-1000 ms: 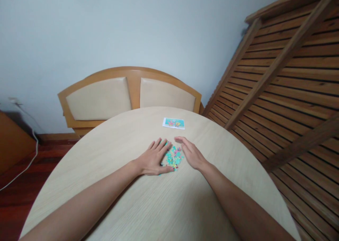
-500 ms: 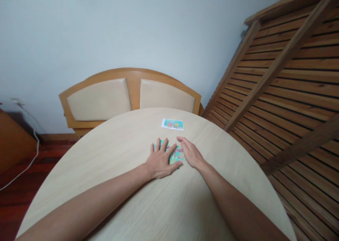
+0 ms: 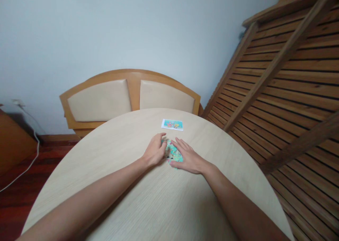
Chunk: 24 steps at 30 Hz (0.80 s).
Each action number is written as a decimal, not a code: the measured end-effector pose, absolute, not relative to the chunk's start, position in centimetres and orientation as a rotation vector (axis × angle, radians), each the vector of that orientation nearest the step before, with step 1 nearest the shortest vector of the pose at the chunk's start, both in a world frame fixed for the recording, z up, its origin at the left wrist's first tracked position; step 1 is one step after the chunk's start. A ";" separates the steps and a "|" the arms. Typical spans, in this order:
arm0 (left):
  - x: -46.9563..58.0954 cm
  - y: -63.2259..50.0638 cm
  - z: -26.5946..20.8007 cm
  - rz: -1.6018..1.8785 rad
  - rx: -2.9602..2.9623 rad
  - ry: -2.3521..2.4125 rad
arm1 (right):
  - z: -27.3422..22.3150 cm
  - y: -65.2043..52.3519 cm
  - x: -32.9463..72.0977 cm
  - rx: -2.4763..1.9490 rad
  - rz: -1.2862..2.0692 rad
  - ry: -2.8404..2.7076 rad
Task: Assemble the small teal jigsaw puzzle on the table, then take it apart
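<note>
A small heap of turquoise, multicoloured pieces, like loose jigsaw puzzle pieces (image 3: 174, 152), lies on the round pale wood table (image 3: 113, 195). My left hand (image 3: 155, 151) borders the heap on its left, turned on edge, fingers bent a little and thumb apart, gripping nothing. Over the right side of the heap lies my right hand (image 3: 188, 157), its fingers stretched and thumb spread, covering some of the pieces. Just beyond both hands rests a picture card (image 3: 172, 124) with pink and yellow cartoon figures on turquoise.
Behind the table stands a wooden headboard (image 3: 135, 92) with cream padded panels, against a pale wall. A slatted wooden frame (image 3: 265, 99) leans along the right side. On the left, a white cable (image 3: 37, 147) runs down to the dark red floor.
My left hand has gone from lying flat across the pieces to standing on edge at their left. My right hand has flattened and spread over their right side. The card stays put.
</note>
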<state>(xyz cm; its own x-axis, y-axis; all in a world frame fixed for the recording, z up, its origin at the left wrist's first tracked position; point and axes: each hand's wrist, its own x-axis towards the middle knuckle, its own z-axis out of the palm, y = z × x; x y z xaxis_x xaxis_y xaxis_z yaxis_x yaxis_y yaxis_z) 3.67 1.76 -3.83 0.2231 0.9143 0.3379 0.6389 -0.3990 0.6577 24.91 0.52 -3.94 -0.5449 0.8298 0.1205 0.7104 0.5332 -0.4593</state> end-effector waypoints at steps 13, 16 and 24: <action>4.5 3.4 -5.5 0.823 2.077 1.489 | -4.0 1.7 22.2 -1.398 0.449 -2.592; 5.4 5.0 -5.3 0.902 2.051 1.433 | -4.1 3.2 21.7 -1.370 0.433 -2.572; 4.1 8.4 -5.2 1.115 1.811 1.288 | -4.7 6.1 21.7 -1.156 0.365 -2.424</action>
<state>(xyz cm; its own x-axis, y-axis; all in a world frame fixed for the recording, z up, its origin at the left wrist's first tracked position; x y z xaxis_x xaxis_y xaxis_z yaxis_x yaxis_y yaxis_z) 4.11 8.40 -5.17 0.1583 0.9498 0.2698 0.4036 -0.3116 0.8603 21.72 6.08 -4.66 -0.5614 0.7844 0.2638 0.6719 0.6181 -0.4081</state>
